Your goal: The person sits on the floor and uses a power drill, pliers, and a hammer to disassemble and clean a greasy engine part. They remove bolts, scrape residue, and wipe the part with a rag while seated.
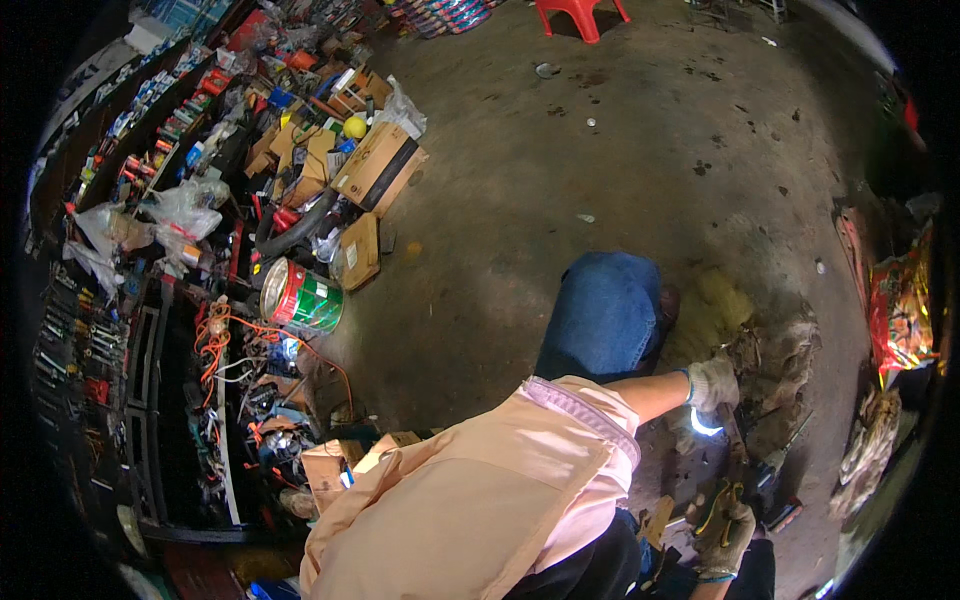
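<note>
My left hand (712,385), in a grimy knit glove at the end of a pink sleeve, is closed around something dark and elongated that I cannot make out. A bright white glowing patch (706,428) sits just below it. Lower down, my right hand (728,545), also gloved, grips a yellow-handled tool (712,510), apparently pliers. A long slim tool (795,435) and a dark brush-like object (785,517) lie to their right. Grimy, crumpled material (785,350) covers the floor beside my jeans-covered knee (595,310).
Cluttered tool racks (95,350) line the left, with cardboard boxes (370,165), a green-and-red bucket (310,300) and an orange cable (345,385). A red plastic stool (575,15) stands at the back. A shiny red-and-gold package (895,310) is at the right.
</note>
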Motion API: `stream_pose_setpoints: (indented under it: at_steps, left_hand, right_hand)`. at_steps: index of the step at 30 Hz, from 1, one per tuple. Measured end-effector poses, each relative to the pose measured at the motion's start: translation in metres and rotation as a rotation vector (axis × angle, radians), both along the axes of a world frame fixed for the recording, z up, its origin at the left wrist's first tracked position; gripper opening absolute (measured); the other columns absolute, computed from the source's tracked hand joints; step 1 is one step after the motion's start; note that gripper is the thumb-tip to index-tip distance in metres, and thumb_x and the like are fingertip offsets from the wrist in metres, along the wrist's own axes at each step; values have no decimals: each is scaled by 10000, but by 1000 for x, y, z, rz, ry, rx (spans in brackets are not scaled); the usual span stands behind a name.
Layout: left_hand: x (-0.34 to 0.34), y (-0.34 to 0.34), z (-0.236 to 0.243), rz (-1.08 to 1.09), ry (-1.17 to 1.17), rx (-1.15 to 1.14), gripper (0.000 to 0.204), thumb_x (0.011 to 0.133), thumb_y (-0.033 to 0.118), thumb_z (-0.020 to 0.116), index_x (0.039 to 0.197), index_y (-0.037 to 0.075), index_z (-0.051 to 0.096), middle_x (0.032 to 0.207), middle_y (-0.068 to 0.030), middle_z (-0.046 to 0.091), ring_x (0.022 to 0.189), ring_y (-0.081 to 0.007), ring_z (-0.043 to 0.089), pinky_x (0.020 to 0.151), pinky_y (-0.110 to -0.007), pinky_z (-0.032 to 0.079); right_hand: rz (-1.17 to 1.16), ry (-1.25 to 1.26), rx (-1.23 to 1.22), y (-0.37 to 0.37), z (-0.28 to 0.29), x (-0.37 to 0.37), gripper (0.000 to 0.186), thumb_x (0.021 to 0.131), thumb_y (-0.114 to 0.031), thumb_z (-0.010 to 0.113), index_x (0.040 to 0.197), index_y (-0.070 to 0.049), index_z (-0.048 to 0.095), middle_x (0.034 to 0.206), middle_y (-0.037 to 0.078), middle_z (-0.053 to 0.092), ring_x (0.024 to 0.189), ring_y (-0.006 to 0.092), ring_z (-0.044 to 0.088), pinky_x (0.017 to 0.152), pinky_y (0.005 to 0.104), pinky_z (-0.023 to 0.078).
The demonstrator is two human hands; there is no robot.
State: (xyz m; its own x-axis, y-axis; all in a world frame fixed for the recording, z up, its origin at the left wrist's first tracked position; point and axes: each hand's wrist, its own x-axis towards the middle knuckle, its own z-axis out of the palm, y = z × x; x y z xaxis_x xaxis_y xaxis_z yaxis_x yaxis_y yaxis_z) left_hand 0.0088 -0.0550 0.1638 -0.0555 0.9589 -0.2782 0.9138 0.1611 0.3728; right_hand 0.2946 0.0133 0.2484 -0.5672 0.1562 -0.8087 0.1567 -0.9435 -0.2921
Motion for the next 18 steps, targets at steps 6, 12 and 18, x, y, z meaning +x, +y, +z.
stream_pose_setpoints:
  at_steps: [6,12,18]
  left_hand:
    - [2,-1,3,-47,20,-71,102,689,248,724,781,217,753,842,-32,731,856,-303,697,724,-433,526]
    - [-4,-12,28,148,-31,-197,172,717,232,724,879,223,779,915,-55,734,927,-300,705,763,-403,549]
    - [12,-1,-11,-89,147,-104,220,776,297,701,970,239,786,984,-44,738,961,-310,690,784,-454,536]
  right_hand:
    - [-73,142,-317,3,-5,8,336,843,-196,605,1092,27,578,813,70,578,649,169,568,605,268,524]
    - [66,31,-361,8,-6,8,197,832,-195,617,917,-26,564,752,24,512,584,129,503,556,253,482]
    - [1856,296,1661,6,-34,24,377,827,-312,638,977,29,689,936,229,686,772,328,702,644,435,574]
